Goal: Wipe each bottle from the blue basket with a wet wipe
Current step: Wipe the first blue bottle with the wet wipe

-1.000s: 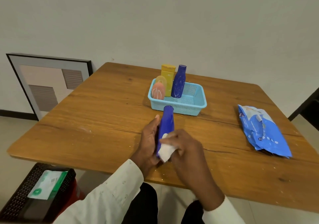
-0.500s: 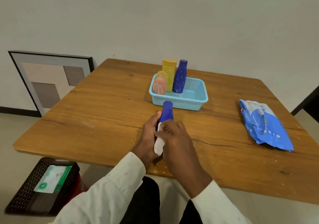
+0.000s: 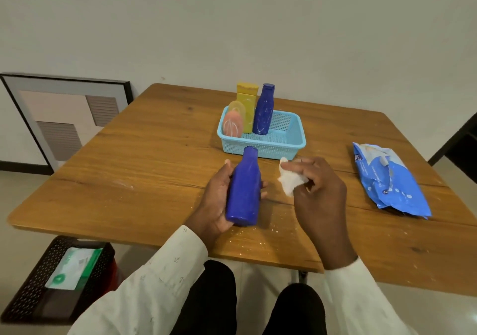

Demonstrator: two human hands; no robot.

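My left hand (image 3: 215, 200) grips a dark blue bottle (image 3: 244, 187) above the wooden table, its cap pointing toward the basket. To its right, apart from the bottle, my right hand (image 3: 318, 192) pinches a crumpled white wet wipe (image 3: 290, 179). The light blue basket (image 3: 280, 143) stands just beyond, holding a second dark blue bottle (image 3: 263, 111), a yellow bottle (image 3: 247, 99), a pink oval container (image 3: 232, 127) and a pale yellow oval one (image 3: 237, 108) behind it.
A blue pack of wet wipes (image 3: 389, 179) lies on the table (image 3: 144, 169) at the right. White specks dot the near edge. A black crate (image 3: 36, 280) with a green-white packet sits on the floor at the left. A framed picture (image 3: 64, 117) leans on the wall.
My right hand has lifted the wipe off the blue bottle and moved to the right. The bottle, earlier half covered by that hand, now shows in full in my left hand.
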